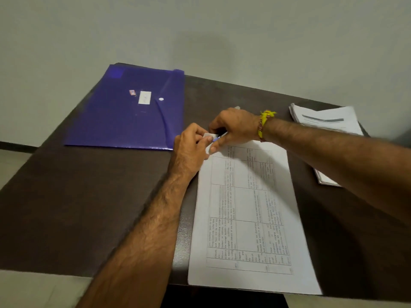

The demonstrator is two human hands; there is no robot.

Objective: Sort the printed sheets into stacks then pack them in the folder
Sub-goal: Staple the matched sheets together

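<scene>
A dark brown table point(89, 196) stands against a plain pale grey-green wall point(200, 30); a strip of light floor point(13, 165) shows at the left edge.

On the far left part of the table lies a flat purple plastic folder point(124, 112), its flap closed, with a white snap button point(161, 99) and a white label point(144, 97) on its face. At the far right edge rests a loose stack of printed sheets point(324, 123), partly hidden behind the right forearm.

In the centre, running from the hands to the near edge, lies a set of printed sheets point(249, 218) with a ruled table of text on top. Both hands meet at its far left corner. The left hand point(191, 145) has its fingers curled, pinching a small white-and-blue object point(211, 136) at that corner; what the object is cannot be told. The right hand point(233, 127), with a yellow thread band point(264, 121) on its wrist, has fingers bent, pinching the same object from the other side, one fingertip touching the paper. The folder lies just beside the hands, to their left.
</scene>
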